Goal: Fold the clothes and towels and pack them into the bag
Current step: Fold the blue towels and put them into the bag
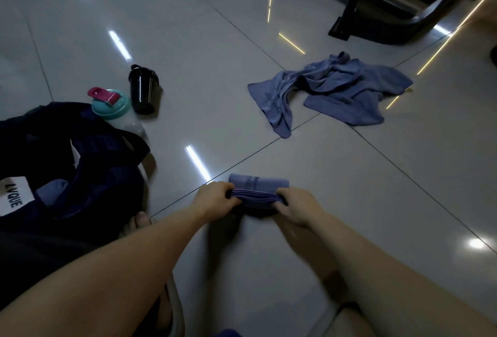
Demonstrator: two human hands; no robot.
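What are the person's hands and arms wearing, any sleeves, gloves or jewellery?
Nothing worn shows. The left hand and right hand are ungloved, with no ring, watch or band visible at the wrists. The left forearm and right forearm are bare to the frame's edge; no sleeve comes into view. Dim light could hide small details.

Close in front of the person, low at the floor (pixel 188 41), a folded towel (pixel 258 189) is gripped at its left end by the left hand (pixel 215 198) and at its right end by the right hand (pixel 295 206). Farther out and to the right, well apart, lies a crumpled towel (pixel 336 89). The bag (pixel 80 175) sits to the left. A bottle (pixel 115 111) touches its far side, with a shaker (pixel 142 89) just beside that. Furniture legs (pixel 349 14) stand at the far right.
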